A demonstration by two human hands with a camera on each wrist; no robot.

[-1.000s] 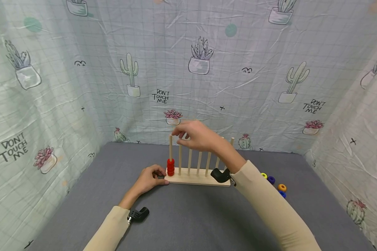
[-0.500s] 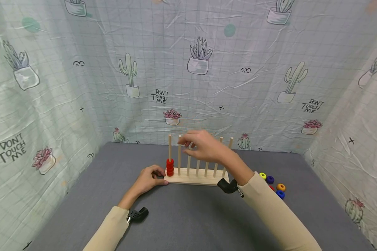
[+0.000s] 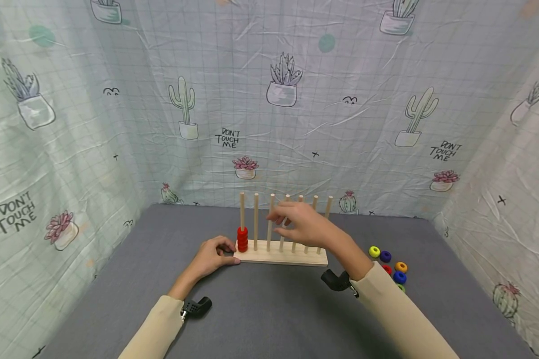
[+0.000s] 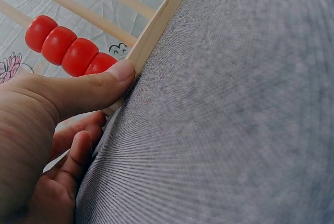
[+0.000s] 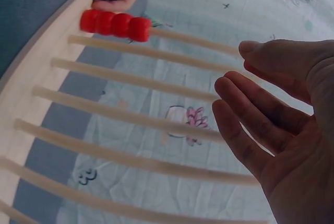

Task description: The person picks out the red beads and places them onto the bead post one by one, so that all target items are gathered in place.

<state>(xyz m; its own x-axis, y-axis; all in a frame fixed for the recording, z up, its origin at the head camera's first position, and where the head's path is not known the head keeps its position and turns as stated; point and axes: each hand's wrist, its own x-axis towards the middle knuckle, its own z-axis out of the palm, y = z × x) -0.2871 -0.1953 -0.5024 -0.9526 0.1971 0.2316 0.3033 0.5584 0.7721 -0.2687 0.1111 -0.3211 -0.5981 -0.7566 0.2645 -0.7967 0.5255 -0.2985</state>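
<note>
Red beads (image 3: 242, 240) sit stacked on the leftmost peg (image 3: 242, 212) of my wooden rack (image 3: 280, 257) on the grey table (image 3: 274, 314). My left hand (image 3: 212, 257) pinches that end, probably so it won't slide; my right hand (image 3: 304, 224)'s empty, fingers apart, near the middle pegs (image 3: 269, 240).

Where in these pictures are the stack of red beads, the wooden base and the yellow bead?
Stack of red beads (image 3: 242, 240): head view, middle of the stack.
Wooden base (image 3: 278, 256): head view, bare top surface.
Yellow bead (image 3: 375, 253): head view, middle of its visible side.
</note>
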